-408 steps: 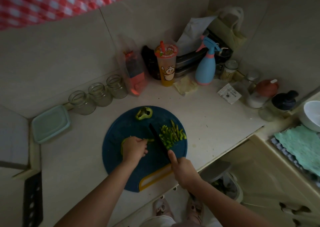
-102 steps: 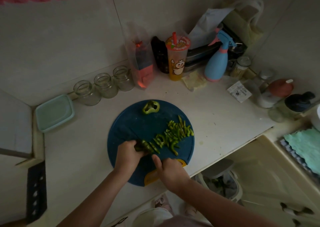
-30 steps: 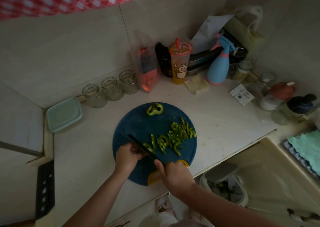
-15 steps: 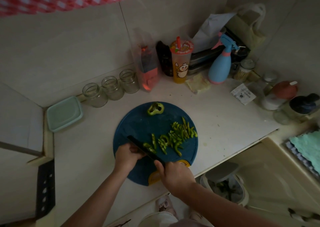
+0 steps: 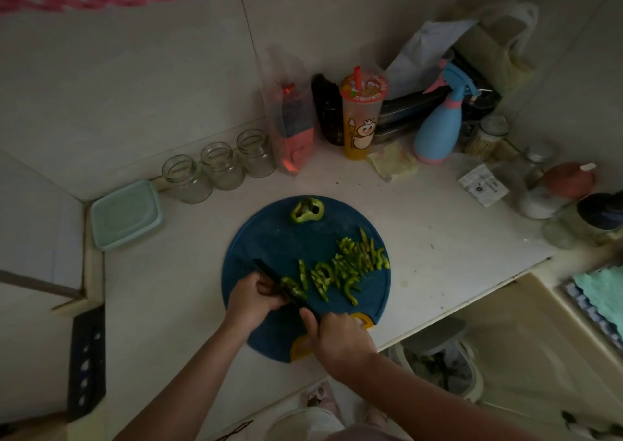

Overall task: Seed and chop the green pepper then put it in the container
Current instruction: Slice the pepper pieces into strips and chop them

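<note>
A round blue cutting board (image 5: 269,238) lies on the counter. Green pepper strips (image 5: 350,265) spread across its right half. The pepper's top ring (image 5: 306,209) sits at the board's far edge. My right hand (image 5: 337,336) grips the handle of a dark knife (image 5: 269,277), whose blade points away to the left. My left hand (image 5: 251,300), fingers curled, holds the last pepper piece (image 5: 294,288) against the blade; most of that piece is hidden. A pale green lidded container (image 5: 125,214) stands at the far left.
Three empty glass jars (image 5: 220,165) line the wall. Behind the board stand a red bag (image 5: 293,130), a cartoon cup (image 5: 362,117) and a blue spray bottle (image 5: 438,130). Jars and lidded pots (image 5: 569,187) crowd the right. A bin (image 5: 441,363) sits below the counter edge.
The knife has kept slicing at the left end of the pepper row, adding strips. My left hand has stayed on the small remaining piece. The view shifted slightly.
</note>
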Motion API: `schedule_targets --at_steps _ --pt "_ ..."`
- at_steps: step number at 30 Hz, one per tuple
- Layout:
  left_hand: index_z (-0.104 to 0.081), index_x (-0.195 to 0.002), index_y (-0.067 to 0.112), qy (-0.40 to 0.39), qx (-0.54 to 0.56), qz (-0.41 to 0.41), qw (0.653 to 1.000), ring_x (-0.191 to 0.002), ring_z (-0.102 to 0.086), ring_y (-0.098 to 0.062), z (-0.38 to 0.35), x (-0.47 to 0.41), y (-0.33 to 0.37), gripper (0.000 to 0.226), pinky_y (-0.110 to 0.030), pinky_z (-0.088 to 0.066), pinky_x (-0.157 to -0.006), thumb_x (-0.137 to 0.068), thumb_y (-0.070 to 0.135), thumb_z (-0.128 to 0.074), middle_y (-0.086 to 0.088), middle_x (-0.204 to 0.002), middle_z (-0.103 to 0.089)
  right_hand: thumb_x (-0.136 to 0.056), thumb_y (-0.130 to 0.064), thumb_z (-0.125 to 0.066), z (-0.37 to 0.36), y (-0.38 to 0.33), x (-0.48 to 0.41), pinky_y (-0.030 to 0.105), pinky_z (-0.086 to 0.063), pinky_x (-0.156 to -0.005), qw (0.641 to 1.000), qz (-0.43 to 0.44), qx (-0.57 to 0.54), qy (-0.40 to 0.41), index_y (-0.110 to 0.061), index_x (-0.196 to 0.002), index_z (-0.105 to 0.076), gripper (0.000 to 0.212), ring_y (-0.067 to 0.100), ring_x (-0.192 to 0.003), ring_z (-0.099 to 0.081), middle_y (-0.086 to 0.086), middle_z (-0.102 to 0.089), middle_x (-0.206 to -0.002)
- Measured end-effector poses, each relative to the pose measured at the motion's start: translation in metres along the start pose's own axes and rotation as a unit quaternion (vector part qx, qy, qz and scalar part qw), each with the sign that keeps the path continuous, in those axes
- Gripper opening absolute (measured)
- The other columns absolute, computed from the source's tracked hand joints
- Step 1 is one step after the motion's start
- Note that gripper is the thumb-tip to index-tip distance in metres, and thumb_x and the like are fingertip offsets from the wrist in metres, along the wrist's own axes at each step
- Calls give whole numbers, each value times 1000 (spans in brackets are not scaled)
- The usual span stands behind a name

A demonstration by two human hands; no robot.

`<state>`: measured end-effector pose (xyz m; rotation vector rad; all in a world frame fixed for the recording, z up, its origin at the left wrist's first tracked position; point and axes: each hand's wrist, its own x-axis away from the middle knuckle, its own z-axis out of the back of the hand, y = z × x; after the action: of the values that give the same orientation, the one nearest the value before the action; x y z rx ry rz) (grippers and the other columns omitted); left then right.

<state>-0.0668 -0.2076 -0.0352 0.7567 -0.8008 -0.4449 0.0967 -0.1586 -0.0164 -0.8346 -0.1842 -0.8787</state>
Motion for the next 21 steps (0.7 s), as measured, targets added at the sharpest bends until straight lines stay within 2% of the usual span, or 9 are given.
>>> schedule_targets --at_steps 4,8,10,13,15,17,19,21 --pt "-58 -80 13 -2 -10 -6 1000 -79 -65 -24 1 -4 -3 34 -42 -56 -74 -61 7 -85 -9 -82 -66 -98 -57 -20 -1 -1 -8 30 -37 -65 1000 -18 4 -9 -19 -61 -40 56 29 -86 -63 15 -66 -90" --pt "-58 -81 12 -7 -23 -16 1000 -76 -63 -18 0 -5 -3 32 -31 -52 -68 -63 5 -83 -3 -79 -65 -98 -56 -20 -5 -10 -14 30 -36 -65 999 -33 31 1 -18 -62 -41 56 31 -90 -63 15 -67 -95" --pt "-56 -78 14 -6 -39 -26 999 -75 -62 -17 0 -4 -2 29 -25 -48 -65 -65 6 -82 -2 -78 -65 -98 -57 -20 -7 -15 -22 32 -39 -67 999 -42 19 9 -15 -70 -50 58 31 -92 -63 14 -66 -95" --pt "-56 -77 15 -7 -45 -36 998 -76 -63 -19 2 -3 -2 30 -27 -47 -67 -65 13 -84 -4 -80 -66 -99 -51 -21 -6 -18 -33 34 -39 -71 997 -58 -43 -17 -9 -91 -61 58 32 -95 -61 9 -54 -79" --pt "-57 -76 16 -10 -33 -30 999 -75 -64 -20 2 -2 -3 31 -31 -51 -69 -64 13 -84 -4 -79 -67 -98 -53 -24 -2 -11 -35 33 -39 -74 985 -93 -145 -19 -11 -74 -56 58 30 -87 -59 7 -50 -73" --pt "-57 -77 16 -9 -9 -20 1000 -74 -64 -21 1 0 -3 30 -31 -54 -70 -65 7 -83 -4 -78 -66 -96 -57 -27 3 -3 -31 33 -40 -74 975 -105 -193 -6 -17 -59 -42 57 23 -72 -53 5 -49 -67" --pt "-58 -79 16 -7 21 -8 1000 -77 -64 -22 1 1 -3 30 -29 -55 -71 -65 3 -82 -4 -79 -65 -96 -57 -29 5 5 -24 31 -38 -68 979 -86 -183 -17 -17 -57 -37 56 18 -64 -46 1 -44 -61" --pt "-59 -82 14 -6 37 -2 999 -77 -63 -20 1 2 -3 29 -20 -53 -67 -67 1 -81 -2 -79 -64 -95 -58 -28 7 12 -15 26 -36 -58 987 -64 -145 -34 -20 -58 -38 54 15 -59 -43 -1 -43 -60"
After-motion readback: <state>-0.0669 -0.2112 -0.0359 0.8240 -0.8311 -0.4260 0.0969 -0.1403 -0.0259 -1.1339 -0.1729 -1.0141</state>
